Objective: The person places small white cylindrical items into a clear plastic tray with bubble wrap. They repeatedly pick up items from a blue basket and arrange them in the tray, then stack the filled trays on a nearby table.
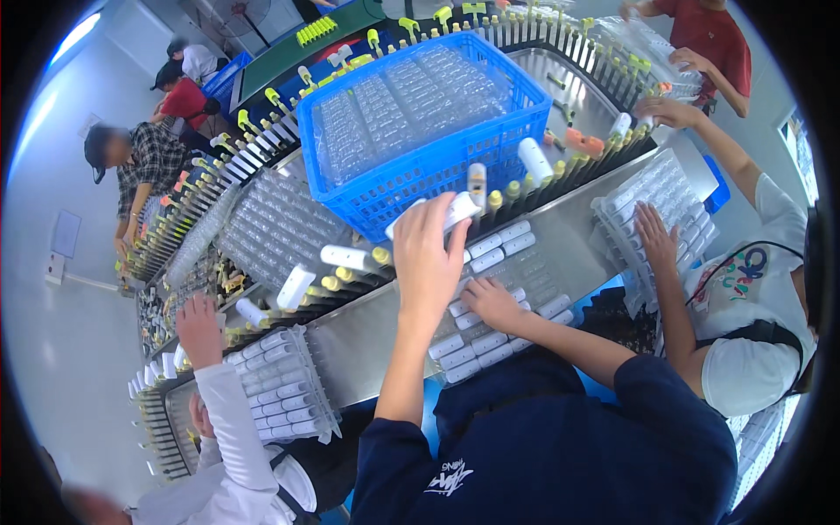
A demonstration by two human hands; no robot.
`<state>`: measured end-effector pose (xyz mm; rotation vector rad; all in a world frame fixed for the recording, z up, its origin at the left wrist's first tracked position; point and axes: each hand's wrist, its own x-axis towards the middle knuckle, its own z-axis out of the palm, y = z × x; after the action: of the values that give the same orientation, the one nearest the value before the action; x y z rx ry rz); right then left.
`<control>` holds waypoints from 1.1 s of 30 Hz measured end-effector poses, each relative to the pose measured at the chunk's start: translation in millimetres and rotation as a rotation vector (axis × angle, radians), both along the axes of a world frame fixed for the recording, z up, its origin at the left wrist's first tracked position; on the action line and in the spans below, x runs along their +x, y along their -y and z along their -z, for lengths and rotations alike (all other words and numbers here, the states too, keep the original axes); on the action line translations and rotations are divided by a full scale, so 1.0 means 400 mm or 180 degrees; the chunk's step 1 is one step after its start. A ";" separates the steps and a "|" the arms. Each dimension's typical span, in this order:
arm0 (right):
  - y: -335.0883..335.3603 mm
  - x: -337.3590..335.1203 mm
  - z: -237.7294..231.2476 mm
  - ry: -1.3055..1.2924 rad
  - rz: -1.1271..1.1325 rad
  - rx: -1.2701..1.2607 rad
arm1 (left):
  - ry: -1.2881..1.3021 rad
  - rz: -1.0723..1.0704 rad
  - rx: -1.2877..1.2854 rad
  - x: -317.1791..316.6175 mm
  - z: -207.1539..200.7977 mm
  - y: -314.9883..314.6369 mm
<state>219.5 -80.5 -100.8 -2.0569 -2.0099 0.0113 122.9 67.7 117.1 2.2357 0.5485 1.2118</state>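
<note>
My left hand (429, 249) is raised at the conveyor's near edge, its fingers closed round a white plastic casing (464, 207). Part of that casing is hidden behind the fingers. Just beyond it, another white casing (477, 182) stands on a peg. Lower down, my right hand (492, 304) lies over a clear plastic blister tray (531, 273), its fingers stretched out and touching the tray area. Several white casings (477, 348) lie in rows in this tray, around my right hand. What is under the right fingertips is hidden.
A blue crate (420, 166) with stacked clear trays stands beyond the pegs. Yellow-tipped pegs (332, 283) line the looping conveyor. Co-workers sit close on both sides, with a filled tray (284, 385) at left and another (652, 206) at right. A metal ledge (350, 350) runs between.
</note>
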 end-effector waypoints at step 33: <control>-0.215 0.150 -0.442 -0.2421 0.1295 0.1565 | -0.0616 -0.1254 -0.0003 -0.187 0.349 0.221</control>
<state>279.7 5.5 76.0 -1.7274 -1.0076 0.1735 47.9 -20.7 -22.6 2.3272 1.1066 1.1773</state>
